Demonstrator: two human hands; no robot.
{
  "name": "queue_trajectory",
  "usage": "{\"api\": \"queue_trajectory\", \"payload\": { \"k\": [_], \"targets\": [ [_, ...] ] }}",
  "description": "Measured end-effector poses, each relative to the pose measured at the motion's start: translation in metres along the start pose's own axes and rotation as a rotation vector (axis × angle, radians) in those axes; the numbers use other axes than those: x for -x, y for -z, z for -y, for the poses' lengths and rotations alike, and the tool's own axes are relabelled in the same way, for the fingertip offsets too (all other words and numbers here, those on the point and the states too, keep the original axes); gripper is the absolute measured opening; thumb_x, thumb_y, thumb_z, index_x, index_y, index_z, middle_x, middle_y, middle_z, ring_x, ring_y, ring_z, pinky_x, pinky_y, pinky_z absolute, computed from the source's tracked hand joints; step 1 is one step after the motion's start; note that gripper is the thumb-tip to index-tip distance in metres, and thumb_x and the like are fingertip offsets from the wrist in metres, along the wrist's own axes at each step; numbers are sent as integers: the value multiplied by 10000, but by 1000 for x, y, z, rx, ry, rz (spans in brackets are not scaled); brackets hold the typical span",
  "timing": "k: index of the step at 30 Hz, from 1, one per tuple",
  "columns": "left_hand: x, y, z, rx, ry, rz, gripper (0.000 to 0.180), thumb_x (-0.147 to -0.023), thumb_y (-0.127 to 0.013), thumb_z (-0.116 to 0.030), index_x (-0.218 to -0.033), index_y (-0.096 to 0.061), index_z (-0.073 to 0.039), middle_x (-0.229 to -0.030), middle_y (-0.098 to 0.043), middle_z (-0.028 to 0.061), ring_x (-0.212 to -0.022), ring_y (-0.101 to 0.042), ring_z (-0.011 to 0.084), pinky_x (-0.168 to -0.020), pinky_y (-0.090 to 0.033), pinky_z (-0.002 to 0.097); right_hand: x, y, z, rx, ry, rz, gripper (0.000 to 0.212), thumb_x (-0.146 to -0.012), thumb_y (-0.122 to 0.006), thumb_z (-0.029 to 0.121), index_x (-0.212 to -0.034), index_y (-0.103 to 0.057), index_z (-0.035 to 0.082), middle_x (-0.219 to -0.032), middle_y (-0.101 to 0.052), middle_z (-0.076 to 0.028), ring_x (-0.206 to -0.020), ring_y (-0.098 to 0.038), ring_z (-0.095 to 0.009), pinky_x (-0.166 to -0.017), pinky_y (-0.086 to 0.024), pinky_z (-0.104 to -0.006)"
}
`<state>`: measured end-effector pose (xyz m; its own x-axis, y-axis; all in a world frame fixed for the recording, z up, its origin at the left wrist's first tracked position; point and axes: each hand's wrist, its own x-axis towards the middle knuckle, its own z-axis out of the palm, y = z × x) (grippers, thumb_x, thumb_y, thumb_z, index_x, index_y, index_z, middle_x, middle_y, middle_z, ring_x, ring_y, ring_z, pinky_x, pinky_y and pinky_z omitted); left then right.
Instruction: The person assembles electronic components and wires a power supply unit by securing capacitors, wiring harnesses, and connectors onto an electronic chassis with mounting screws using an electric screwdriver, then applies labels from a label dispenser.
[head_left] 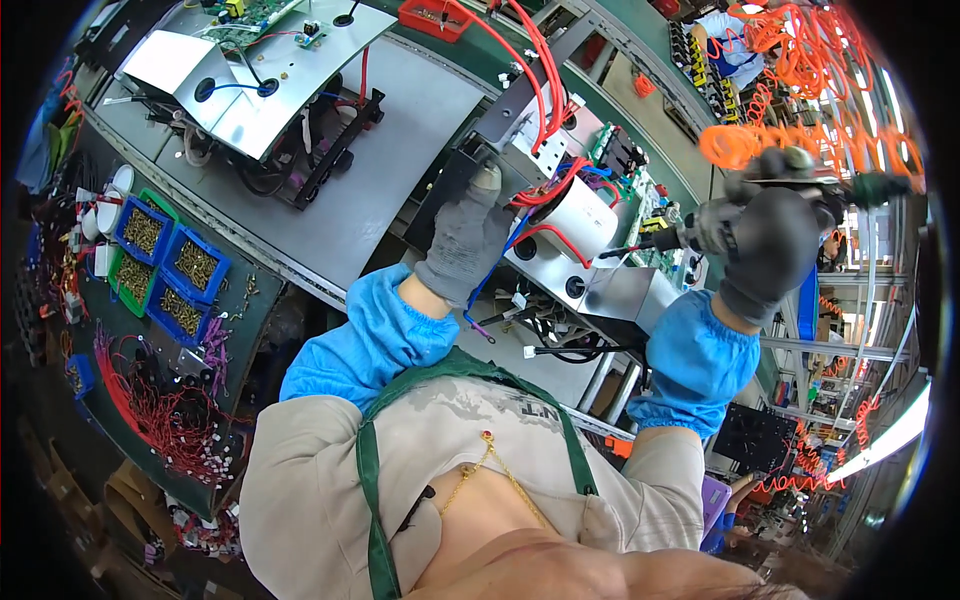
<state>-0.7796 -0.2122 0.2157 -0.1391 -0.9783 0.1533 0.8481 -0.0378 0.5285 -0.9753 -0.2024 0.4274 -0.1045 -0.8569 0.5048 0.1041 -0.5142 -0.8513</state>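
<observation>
My left hand (465,235), in a grey glove, lies against the left side of a metal chassis (610,290), its fingers closed at the edge near a bracket. Beside it, red wires (545,190) and a blue wire (512,240) run past a white cylinder (577,217) mounted on the chassis. My right hand (768,250), gloved too and partly blurred, is closed round a dark power screwdriver (665,238). The tool's thin bit points left, close to the cylinder's lower right side. Green circuit boards (622,160) sit on the chassis's far part.
Another metal unit (270,80) stands to the left on the grey bench. Blue bins (143,228) of brass-coloured screws and bundles of red wires (175,425) lie farther left. A red tray (435,18) is at the back. Orange coiled hoses (790,145) hang at the right.
</observation>
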Motion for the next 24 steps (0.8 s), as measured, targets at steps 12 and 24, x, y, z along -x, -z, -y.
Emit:
{"api": "queue_trajectory", "payload": {
  "k": [12, 24],
  "targets": [
    [80, 38, -68, -447, 331, 51, 455, -891, -606, -217, -1273, -493, 3, -1198, -573, 114, -1112, -527, 177, -951, -413, 304, 46, -47, -66, 672, 261, 209, 238, -743, -639, 41, -971, -680, -14, -1100, -604, -124, -973, -599, -222, -813, -503, -357],
    [164, 294, -219, -1386, 50, -1035, 377, -822, -614, -281, -1122, -625, -53, -1082, -643, 167, -1001, -614, 287, -883, -462, 340, 41, -63, -71, 109, -196, 527, 435, -703, -711, 278, -1031, -479, 111, -701, -441, 0, -614, -464, -148, -788, -458, -382]
  ]
}}
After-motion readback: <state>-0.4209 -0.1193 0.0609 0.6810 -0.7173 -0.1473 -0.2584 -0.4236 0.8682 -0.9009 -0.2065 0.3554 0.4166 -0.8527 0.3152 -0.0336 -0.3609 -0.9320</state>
